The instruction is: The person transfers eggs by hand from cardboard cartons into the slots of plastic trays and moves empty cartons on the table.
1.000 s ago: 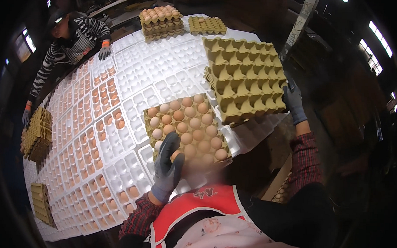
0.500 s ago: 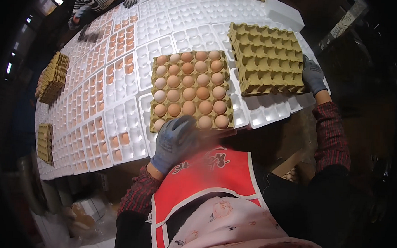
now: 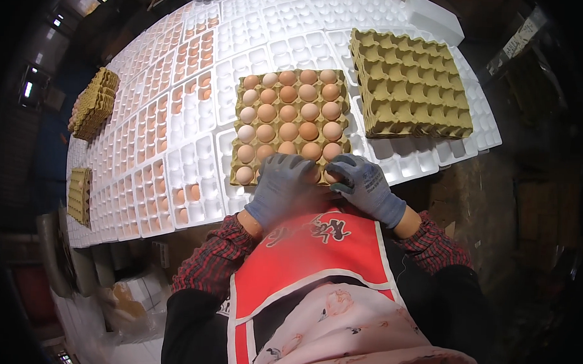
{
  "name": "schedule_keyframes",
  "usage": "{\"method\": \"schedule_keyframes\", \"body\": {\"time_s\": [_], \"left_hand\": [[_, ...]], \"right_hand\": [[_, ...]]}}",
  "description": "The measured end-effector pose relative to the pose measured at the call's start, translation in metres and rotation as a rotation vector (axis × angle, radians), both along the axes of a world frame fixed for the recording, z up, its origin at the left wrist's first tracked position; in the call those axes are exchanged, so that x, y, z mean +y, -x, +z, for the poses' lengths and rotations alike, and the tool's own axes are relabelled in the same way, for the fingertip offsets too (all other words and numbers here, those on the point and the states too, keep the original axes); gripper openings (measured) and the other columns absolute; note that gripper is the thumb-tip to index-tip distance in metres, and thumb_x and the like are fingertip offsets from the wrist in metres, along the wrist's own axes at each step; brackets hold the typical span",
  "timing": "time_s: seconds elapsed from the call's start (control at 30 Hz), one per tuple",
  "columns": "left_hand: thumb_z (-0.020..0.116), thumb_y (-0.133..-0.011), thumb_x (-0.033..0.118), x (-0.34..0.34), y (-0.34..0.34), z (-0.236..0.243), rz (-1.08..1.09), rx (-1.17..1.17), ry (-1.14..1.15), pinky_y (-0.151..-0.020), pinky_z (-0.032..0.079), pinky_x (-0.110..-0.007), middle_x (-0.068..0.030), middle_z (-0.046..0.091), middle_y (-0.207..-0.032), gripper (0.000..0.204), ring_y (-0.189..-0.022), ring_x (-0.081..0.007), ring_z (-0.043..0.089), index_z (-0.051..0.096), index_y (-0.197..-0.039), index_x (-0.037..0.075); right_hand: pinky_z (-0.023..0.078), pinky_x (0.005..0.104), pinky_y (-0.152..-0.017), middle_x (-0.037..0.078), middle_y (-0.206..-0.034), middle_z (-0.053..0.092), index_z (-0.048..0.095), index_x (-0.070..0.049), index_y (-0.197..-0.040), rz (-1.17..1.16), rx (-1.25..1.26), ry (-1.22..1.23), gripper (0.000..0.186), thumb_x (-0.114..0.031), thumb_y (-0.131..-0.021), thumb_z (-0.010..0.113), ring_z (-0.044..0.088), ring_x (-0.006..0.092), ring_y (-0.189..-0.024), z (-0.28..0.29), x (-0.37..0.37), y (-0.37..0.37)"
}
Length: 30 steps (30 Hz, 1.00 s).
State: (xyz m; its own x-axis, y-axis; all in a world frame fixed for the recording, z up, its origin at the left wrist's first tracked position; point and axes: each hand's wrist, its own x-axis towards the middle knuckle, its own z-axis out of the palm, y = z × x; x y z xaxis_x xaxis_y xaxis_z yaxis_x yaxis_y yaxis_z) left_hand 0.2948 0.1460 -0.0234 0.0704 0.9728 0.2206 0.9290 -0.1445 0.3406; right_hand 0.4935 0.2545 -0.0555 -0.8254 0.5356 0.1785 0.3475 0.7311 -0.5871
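Note:
A tan pulp egg tray [image 3: 236, 175] filled with brown and pale eggs [image 3: 288, 113] lies before me on white moulded trays. My left hand [image 3: 282, 187], in a blue-grey glove, is closed over eggs of its nearest row, with an egg showing beside the fingertips. Close to its right, my gloved right hand [image 3: 366, 188] curls its fingers round an egg [image 3: 332, 177] at the near right corner. Both hands hide parts of that row and the tray's near edge. At the right, a stack of tan egg trays [image 3: 413, 87] stands with no eggs in its top tray.
White moulded trays [image 3: 205, 185] cover the long table, many on the left holding eggs. Stacked tan trays [image 3: 95, 104] and a smaller stack [image 3: 79, 197] stand at the left edge. A white block [image 3: 436, 20] lies at the far right. My red apron [image 3: 314, 260] is against the near side.
My right hand has left the stack of trays and come to the egg tray's near right corner. My left hand stays at the near row. The other person's hands are out of view.

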Motion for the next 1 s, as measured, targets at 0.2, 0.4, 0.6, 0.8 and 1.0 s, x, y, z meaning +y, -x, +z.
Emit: {"method": "schedule_keyframes", "body": {"time_s": [0.2,0.4,0.6,0.8,1.0], "left_hand": [[0.078,-0.074,0.026,0.001,0.002,-0.003,-0.038,0.037,-0.008,-0.087,0.045,-0.044,-0.0082,0.065,-0.11,0.041,-0.098,-0.0313,0.06,0.066,-0.11,0.011],[0.075,-0.079,0.012,0.026,0.046,0.006,-0.028,-0.556,-0.164,-0.091,0.05,-0.042,-0.0137,0.064,-0.113,0.034,-0.104,-0.0327,0.062,0.063,-0.11,0.004],[0.065,-0.082,0.016,0.057,0.007,-0.004,-0.052,0.368,0.215,-0.069,0.054,-0.043,-0.0084,0.066,-0.1,0.024,-0.087,-0.027,0.067,0.064,-0.106,0.014],[0.073,-0.077,0.014,0.056,0.075,0.007,-0.066,-0.721,0.05,-0.094,0.053,-0.038,-0.0163,0.065,-0.114,0.057,-0.104,-0.0328,0.065,0.06,-0.132,0.008],[0.069,-0.078,0.016,0.087,0.032,-0.012,0.063,0.278,0.022,-0.072,0.053,-0.041,-0.0124,0.057,-0.113,0.032,-0.099,-0.0296,0.06,0.071,-0.109,0.007]], "right_hand": [[0.056,0.0344,-0.083,0.01,-0.104,0.066,0.062,-0.005,-0.115,-0.108,0.42,0.561,0.039,-0.016,-0.08,0.076,0.067,0.0253,-0.092,-0.009,0.003,-0.005],[0.053,0.0363,-0.087,0.007,-0.107,0.063,0.06,-0.007,-0.116,-0.085,0.474,0.418,0.034,-0.018,-0.085,0.071,0.065,0.021,-0.098,0.002,0.033,0.008],[0.055,0.0405,-0.078,0.008,-0.105,0.064,0.062,-0.011,-0.118,-0.035,-0.082,-0.182,0.043,-0.015,-0.078,0.076,0.067,0.0269,-0.094,0.003,0.033,0.029],[0.055,0.0256,-0.076,0.005,-0.118,0.063,0.059,-0.003,-0.13,-0.296,0.66,1.056,0.05,-0.01,-0.083,0.077,0.063,0.013,-0.101,0.033,0.038,0.023],[0.055,0.0412,-0.083,0.013,-0.131,0.051,0.065,-0.01,-0.112,-0.246,-0.434,-0.403,0.047,-0.022,-0.07,0.084,0.058,0.0334,-0.11,0.036,0.041,0.069]]}}
